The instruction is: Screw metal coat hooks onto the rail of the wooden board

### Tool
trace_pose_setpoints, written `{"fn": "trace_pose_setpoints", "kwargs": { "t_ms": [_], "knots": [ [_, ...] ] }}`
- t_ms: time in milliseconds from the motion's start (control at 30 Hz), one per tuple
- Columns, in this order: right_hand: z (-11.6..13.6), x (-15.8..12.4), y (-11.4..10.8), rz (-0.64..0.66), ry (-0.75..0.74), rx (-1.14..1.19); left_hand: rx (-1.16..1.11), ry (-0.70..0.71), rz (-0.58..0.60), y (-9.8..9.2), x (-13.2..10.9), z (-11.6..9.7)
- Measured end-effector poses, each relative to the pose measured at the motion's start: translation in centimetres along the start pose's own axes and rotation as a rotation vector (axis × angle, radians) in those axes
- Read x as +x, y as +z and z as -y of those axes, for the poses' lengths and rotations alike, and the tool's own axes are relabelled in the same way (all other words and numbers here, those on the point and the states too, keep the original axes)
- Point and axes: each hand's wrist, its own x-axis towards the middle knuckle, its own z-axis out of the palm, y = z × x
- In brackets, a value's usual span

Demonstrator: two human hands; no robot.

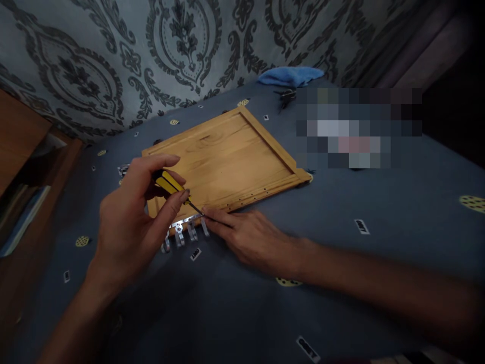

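My left hand (pixel 140 207) grips a screwdriver (pixel 169 183) with a yellow and black handle. Its shaft slants down to the right, and the tip meets the end of a metal hook rack (pixel 185 221). The rack lies along the near edge of a framed wooden panel (pixel 220 156), its several hooks pointing toward me. With fingers stretched out, my right hand (pixel 252 232) presses on the panel's edge at the rack's right end, by the screwdriver's tip. Whatever lies under those fingertips is hidden. Several small dark holes run along the panel's edge further right.
The panel rests on a dark blue patterned cloth (pixel 379 283). Behind it lie a blue cloth (pixel 290 76) and a dark object (pixel 286 97). A blurred-out patch covers the right. Wooden furniture (pixel 56 167) with books stands at the left, against patterned wallpaper (pixel 182 40).
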Motion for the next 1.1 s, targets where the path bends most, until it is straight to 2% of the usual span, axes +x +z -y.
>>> {"fn": "trace_pose_setpoints", "kwargs": {
  "t_ms": [167, 233, 400, 633, 867, 1033, 1100],
  "knots": [
    [-0.02, -0.11, 0.21, -0.030, -0.009, 0.015, 0.153, 0.062, -0.037, -0.13, 0.07, 0.01],
    [-0.05, -0.14, 0.30, -0.032, -0.010, 0.009, 0.123, 0.053, -0.042, -0.19, 0.02, -0.08],
    [-0.12, -0.14, 0.29, -0.022, -0.006, 0.014, -0.050, -0.089, 0.029, -0.23, -0.08, -0.31],
    [-0.05, -0.11, 0.21, -0.029, -0.015, 0.027, 0.113, -0.009, -0.001, -0.09, -0.08, -0.41],
    [-0.13, -0.05, 0.11, -0.018, -0.011, 0.039, -0.060, -0.088, 0.052, -0.17, -0.13, -0.49],
    [-0.07, -0.05, 0.05, -0.021, -0.009, 0.044, 0.124, -0.025, 0.031, -0.25, 0.04, -0.48],
    [-0.05, -0.04, 0.10, -0.023, -0.011, 0.046, 0.130, -0.029, 0.018, -0.37, 0.00, -0.54]
  ]
}}
